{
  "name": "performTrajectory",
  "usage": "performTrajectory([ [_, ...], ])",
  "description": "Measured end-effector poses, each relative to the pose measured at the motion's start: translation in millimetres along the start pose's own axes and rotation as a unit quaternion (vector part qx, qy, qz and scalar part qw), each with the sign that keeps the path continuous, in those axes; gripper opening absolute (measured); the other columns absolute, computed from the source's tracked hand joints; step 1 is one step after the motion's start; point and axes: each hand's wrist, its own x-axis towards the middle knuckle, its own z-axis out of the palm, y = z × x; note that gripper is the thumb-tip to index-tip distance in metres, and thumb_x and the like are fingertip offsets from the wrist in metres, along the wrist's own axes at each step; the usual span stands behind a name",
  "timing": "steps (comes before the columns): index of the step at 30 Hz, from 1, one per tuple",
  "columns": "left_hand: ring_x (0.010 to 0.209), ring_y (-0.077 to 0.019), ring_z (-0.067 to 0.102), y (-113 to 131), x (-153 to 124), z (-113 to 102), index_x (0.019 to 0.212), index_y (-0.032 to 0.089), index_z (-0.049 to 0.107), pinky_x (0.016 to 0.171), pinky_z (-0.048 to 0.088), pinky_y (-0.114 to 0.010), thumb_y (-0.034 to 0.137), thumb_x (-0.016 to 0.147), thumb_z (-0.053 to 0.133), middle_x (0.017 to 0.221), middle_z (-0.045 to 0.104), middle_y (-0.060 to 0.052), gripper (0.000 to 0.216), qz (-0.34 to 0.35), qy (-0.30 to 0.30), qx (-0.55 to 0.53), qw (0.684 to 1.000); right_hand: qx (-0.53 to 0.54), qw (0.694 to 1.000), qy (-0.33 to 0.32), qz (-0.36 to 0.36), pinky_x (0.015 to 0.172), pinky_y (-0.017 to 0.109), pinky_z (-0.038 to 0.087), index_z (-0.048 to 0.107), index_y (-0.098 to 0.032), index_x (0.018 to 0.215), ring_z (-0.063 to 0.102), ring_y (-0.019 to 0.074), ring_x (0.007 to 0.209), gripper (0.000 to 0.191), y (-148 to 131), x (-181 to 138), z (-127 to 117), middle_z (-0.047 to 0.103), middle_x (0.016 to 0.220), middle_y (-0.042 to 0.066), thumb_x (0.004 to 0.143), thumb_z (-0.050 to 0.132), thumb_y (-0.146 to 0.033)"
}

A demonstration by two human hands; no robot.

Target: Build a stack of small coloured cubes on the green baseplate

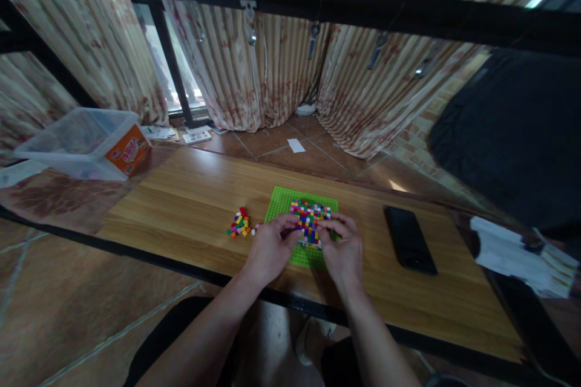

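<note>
A patch of coloured bricks covers part of the green baseplate near the table's front edge, a small pile of loose bricks lies to its left, and both the left hand and the right hand have fingers pinched narrow at the patch's near edge, though I cannot tell whether either holds a brick.

Black phone, clear plastic bin, perhaps papers on the right.

My wooden table carries a green baseplate, loose bricks, a black phone, a plastic box
</note>
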Motion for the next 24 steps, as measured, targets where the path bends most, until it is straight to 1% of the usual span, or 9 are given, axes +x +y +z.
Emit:
performTrajectory([
  [3, 0.089, -0.0175, 0.071, -2.6, 0.0, -0.1, 0.095, 0.018, 0.068, 0.086, 0.057, -0.033, 0.014, 0.079, 0.064, 0.094, 0.075, -0.004, 0.017, -0.012, 0.009, -0.018, 1.0, -0.014, 1.0, -0.003, -0.025, 0.092, 0.043, 0.048, 0.075, -0.022, 0.083, 0.062, 0.023, 0.1, 0.015, 1.4, -0.6, -3.3, 0.064, 0.105, 0.008, 0.082, 0.061, -0.026],
  [7, 0.095, -0.0177, 0.071, -2.7, 0.0, 0.0, 0.098, 0.019, 0.068, 0.091, 0.056, -0.034, 0.008, 0.08, 0.06, 0.1, 0.075, -0.005, 0.023, 0.009, 0.003, 0.002, 1.0, -0.026, 0.995, -0.012, -0.097, 0.096, 0.044, 0.048, 0.074, -0.024, 0.095, 0.06, 0.0224, 0.108, 0.019, -5.6, -2.5, -5.3, 0.063, 0.114, 0.008, 0.089, 0.056, -0.026],
  [11, 0.101, -0.0173, 0.07, 1.2, -0.1, -0.9, 0.104, 0.019, 0.066, 0.094, 0.056, -0.035, 0.005, 0.082, 0.055, 0.106, 0.074, -0.005, 0.028, 0.046, -0.017, 0.028, 0.998, -0.031, 0.982, -0.073, -0.17, 0.098, 0.044, 0.048, 0.07, -0.026, 0.108, 0.059, 0.0221, 0.113, 0.024, -18.4, -4.9, -2.9, 0.063, 0.119, 0.008, 0.094, 0.051, -0.025],
  [13, 0.103, -0.0166, 0.07, 3.7, -0.5, -1.9, 0.108, 0.02, 0.065, 0.094, 0.056, -0.034, 0.004, 0.083, 0.053, 0.107, 0.074, -0.004, 0.031, 0.064, -0.028, 0.04, 0.997, -0.051, 0.974, -0.106, -0.194, 0.098, 0.045, 0.048, 0.068, -0.027, 0.115, 0.058, 0.0224, 0.112, 0.027, -22.7, -6.0, -1.5, 0.065, 0.119, 0.007, 0.096, 0.049, -0.024],
  [15, 0.103, -0.016, 0.07, 5.6, -1.2, -2.6, 0.111, 0.021, 0.063, 0.095, 0.056, -0.033, 0.004, 0.084, 0.052, 0.107, 0.074, -0.004, 0.034, 0.078, -0.029, 0.056, 0.995, -0.07, 0.967, -0.125, -0.211, 0.096, 0.045, 0.048, 0.066, -0.027, 0.119, 0.06, 0.0225, 0.109, 0.029, -24.0, -6.8, -0.4, 0.067, 0.115, 0.007, 0.097, 0.047, -0.023],
  [17, 0.1, -0.0157, 0.071, 6.3, -1.9, -2.5, 0.115, 0.02, 0.06, 0.094, 0.056, -0.032, 0.004, 0.084, 0.052, 0.107, 0.074, -0.004, 0.036, 0.087, -0.02, 0.067, 0.994, -0.085, 0.962, -0.126, -0.227, 0.093, 0.044, 0.048, 0.066, -0.025, 0.119, 0.061, 0.0225, 0.104, 0.029, -22.5, -7.3, 0.4, 0.069, 0.111, 0.007, 0.097, 0.047, -0.022],
  [20, 0.098, -0.0157, 0.071, 4.8, -2.5, -1.0, 0.124, 0.019, 0.056, 0.092, 0.057, -0.031, 0.004, 0.084, 0.053, 0.107, 0.074, -0.005, 0.043, 0.092, -0.01, 0.083, 0.992, -0.106, 0.957, -0.112, -0.246, 0.09, 0.042, 0.048, 0.068, -0.023, 0.113, 0.062, 0.0223, 0.1, 0.025, -17.7, -7.9, 1.2, 0.07, 0.107, 0.007, 0.097, 0.048, -0.021],
  [24, 0.103, -0.0166, 0.07, -0.4, -2.9, 1.6, 0.128, 0.021, 0.053, 0.094, 0.057, -0.033, 0.005, 0.085, 0.052, 0.111, 0.073, -0.005, 0.046, 0.106, -0.013, 0.115, 0.988, -0.125, 0.953, -0.101, -0.257, 0.088, 0.04, 0.047, 0.068, -0.021, 0.109, 0.062, 0.0223, 0.098, 0.022, -13.2, -8.7, 1.3, 0.071, 0.104, 0.007, 0.098, 0.049, -0.023],
])
